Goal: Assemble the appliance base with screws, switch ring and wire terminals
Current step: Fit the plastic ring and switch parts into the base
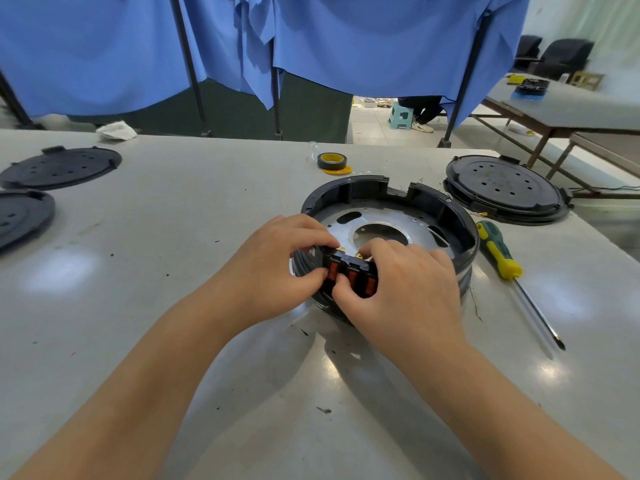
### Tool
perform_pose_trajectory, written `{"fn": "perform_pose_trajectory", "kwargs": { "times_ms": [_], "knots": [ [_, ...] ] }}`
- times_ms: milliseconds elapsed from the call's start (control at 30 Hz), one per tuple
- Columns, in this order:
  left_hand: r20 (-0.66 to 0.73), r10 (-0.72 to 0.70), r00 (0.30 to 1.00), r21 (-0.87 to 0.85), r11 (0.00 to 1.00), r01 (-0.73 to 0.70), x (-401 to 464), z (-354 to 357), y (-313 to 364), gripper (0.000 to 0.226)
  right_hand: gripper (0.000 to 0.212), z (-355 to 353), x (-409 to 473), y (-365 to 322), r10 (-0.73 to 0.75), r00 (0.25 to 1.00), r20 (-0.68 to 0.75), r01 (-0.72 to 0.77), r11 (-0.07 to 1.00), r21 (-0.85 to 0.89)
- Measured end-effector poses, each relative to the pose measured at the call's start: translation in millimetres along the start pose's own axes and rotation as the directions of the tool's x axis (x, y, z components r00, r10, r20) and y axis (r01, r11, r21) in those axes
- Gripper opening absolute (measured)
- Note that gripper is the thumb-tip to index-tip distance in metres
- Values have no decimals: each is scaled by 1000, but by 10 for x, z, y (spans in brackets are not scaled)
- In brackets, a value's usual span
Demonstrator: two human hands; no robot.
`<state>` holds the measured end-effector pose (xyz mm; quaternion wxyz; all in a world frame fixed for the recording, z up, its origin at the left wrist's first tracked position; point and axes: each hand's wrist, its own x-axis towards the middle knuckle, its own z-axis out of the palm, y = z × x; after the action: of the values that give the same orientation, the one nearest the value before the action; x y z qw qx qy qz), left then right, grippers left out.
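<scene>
Both forearms reach in from the near edge as the left hand and right hand meet on a black switch block with three red rockers, pinching it thumb below, fingers curled over the top. It sits at the near rim of the round appliance base, its long axis running left to right between the two hands (neither clearly nearer). Brass terminals show just beyond the fingertips. A screwdriver lies well to the right.
</scene>
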<state>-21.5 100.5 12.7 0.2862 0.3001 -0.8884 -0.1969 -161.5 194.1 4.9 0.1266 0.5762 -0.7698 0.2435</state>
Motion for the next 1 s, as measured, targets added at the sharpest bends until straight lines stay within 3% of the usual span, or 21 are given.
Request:
{"fn": "perform_pose_trajectory", "kwargs": {
  "times_ms": [533,733,900,1000],
  "knots": [
    [1,1,1000,-9,1000,-1,20,-21,-2,20,41,-26,5,24,-20,1000,6,20,999,29],
    [-26,-27,999,-25,999,26,-3,15,4,18,34,-144,55,236,-82,995,-51,93,959,267],
    [-15,-74,997,-48,996,73,-16,-21,-24,49,27,-220,134,684,-18,1000,-12,20,957,289],
    [-30,-74,997,-16,997,74,-8,-27,-45,54,34,-204,159,773,-46,999,26,37,961,275]
  ]
}}
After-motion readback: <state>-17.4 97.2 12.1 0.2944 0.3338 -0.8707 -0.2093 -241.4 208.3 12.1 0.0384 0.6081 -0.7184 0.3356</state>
